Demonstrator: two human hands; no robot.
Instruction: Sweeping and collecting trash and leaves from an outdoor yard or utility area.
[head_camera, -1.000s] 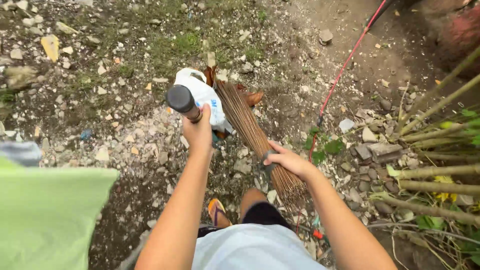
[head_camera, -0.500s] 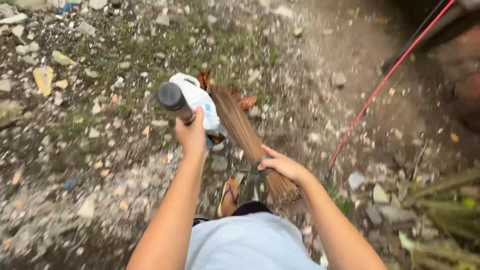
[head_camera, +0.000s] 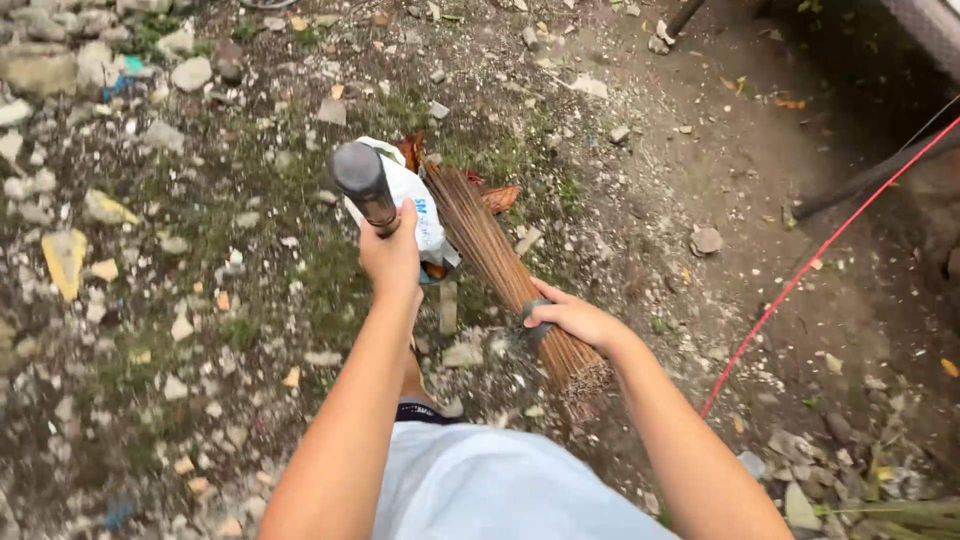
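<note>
While my right hand (head_camera: 572, 318) clenches the bound end of a stick broom (head_camera: 500, 262) near the centre of the frame, its brown bristles slant up and left to rest against a white plastic bag (head_camera: 412, 200) and dry orange-brown leaves (head_camera: 497, 197) on the ground. My left hand (head_camera: 392, 258) grips a dark cylindrical handle (head_camera: 362, 184) just beside the bag, its rounded end pointing toward the camera. Around them I see stony, rubble-strewn ground (head_camera: 180, 300) with patches of grass. A red cord (head_camera: 800, 285) crosses bare dirt at the right of the frame, and a yellow fragment (head_camera: 63, 262) lies at the left edge.
</note>
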